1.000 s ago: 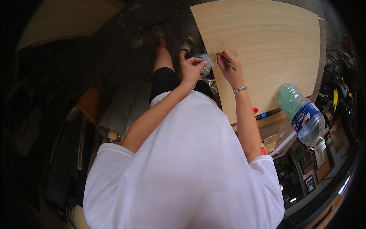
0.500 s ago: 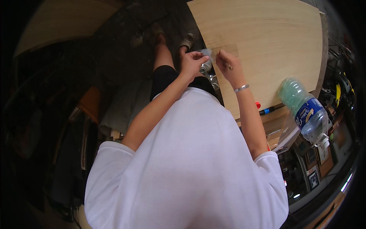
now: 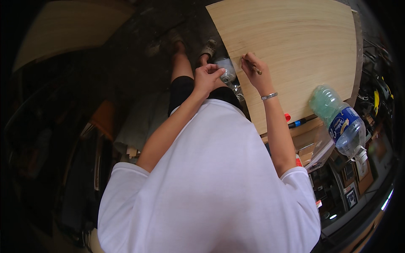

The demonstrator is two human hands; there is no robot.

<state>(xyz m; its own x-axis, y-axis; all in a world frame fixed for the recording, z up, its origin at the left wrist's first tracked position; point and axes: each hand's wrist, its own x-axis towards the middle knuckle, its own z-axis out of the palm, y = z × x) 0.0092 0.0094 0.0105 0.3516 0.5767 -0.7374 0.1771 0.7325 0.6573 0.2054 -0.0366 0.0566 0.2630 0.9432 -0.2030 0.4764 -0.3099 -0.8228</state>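
Observation:
Over the near-left edge of the pale wooden tabletop (image 3: 291, 42), my left hand (image 3: 206, 78) is closed in a pinch. What lies between its fingertips is too small to make out. Just beyond those fingers shows a clear bottle-like container (image 3: 227, 69), its round mouth toward me; whether the hand touches it I cannot tell. To the right, above the tabletop, my right hand (image 3: 258, 75) grips a thin brown stick (image 3: 256, 70) much like a pen. The stick's far tip is hidden by the fingers.
A large clear plastic bottle (image 3: 348, 130) with a blue label and greenish base lies at the table's right edge. A red cap (image 3: 287, 117) and a blue-and-black tool (image 3: 297, 123) are beside my right forearm. Cardboard and framed items sit below the table edge.
My hands have drawn slightly farther apart, the left lowering a little. A thin see-through sheet visible between them on the table's edge no longer shows clearly.

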